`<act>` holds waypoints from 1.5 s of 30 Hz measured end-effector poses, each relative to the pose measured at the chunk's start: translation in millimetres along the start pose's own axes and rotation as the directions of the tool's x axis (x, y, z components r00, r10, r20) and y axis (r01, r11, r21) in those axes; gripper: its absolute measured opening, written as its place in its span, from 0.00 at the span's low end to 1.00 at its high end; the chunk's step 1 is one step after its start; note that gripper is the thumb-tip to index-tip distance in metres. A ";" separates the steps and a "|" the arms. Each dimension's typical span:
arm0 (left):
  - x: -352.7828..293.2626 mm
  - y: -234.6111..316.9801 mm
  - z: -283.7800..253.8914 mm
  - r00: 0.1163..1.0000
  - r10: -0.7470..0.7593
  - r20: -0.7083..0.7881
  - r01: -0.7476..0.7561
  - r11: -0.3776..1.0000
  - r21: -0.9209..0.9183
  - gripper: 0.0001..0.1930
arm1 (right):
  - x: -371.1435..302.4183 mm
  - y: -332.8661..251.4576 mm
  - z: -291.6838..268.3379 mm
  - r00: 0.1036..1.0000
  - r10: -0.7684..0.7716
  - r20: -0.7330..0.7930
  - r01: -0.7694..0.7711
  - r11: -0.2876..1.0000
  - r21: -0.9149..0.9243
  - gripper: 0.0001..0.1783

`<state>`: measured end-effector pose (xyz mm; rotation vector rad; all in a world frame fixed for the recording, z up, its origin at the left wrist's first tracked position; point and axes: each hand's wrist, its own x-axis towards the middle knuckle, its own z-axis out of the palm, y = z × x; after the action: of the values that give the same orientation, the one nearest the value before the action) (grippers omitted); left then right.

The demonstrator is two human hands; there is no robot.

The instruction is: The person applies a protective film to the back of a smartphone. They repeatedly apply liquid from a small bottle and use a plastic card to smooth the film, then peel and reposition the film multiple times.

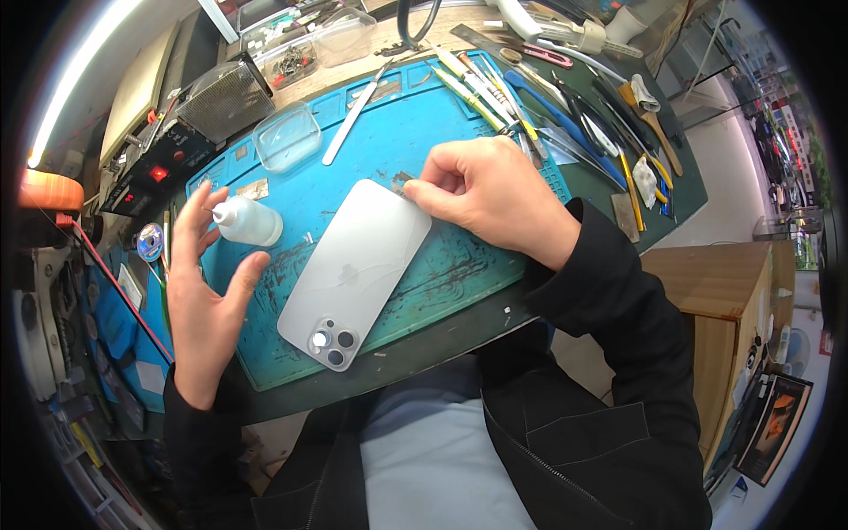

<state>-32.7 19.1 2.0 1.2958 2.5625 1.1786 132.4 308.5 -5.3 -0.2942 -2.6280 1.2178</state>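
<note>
A silver-white smartphone [358, 265] lies back up and slanted on the blue work mat [459, 291], its camera cluster toward me. Long crack-like lines cross its back. At its far right corner my right hand [495, 190] pinches a small, thin, dark metal-looking blade [402, 183]; whether the blade touches the phone's edge I cannot tell. My left hand [208, 283] is open, fingers and thumb spread beside a white squeeze bottle [249, 221] with a narrow tip. The bottle tilts toward those fingers; any contact with them is unclear.
Beyond the phone are a clear plastic tray [288, 139] and a white-handled knife [355, 115]. Pens, tweezers, pliers and brushes crowd the far right, including a blue-handled tool [565, 119]. A black device with a red light [159, 172] and a solder spool [150, 240] stand at left.
</note>
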 end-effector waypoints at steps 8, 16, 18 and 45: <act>-2.4 4.5 10.8 0.990 -0.140 0.034 0.143 0.985 -0.098 0.31 | 2.8 -2.9 -2.9 0.999 0.031 0.024 -0.031 0.999 -0.009 0.16; 20.2 39.3 21.8 0.949 0.292 0.123 -0.307 0.943 0.130 0.34 | 9.1 1.2 -7.5 0.995 0.046 0.088 -0.045 0.999 -0.014 0.17; 23.1 39.3 27.5 0.948 0.300 0.110 -0.310 0.946 0.092 0.33 | 12.5 1.9 -9.9 0.991 0.035 0.129 -0.028 0.998 -0.057 0.19; 34.8 49.1 44.6 0.893 0.404 0.197 -0.445 0.854 0.270 0.32 | 23.6 7.2 -22.1 0.945 0.146 0.291 -0.175 0.982 0.073 0.21</act>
<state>-6.6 88.7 11.8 2.0201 2.5049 0.7021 116.9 335.6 6.0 -0.3444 -2.8176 1.5432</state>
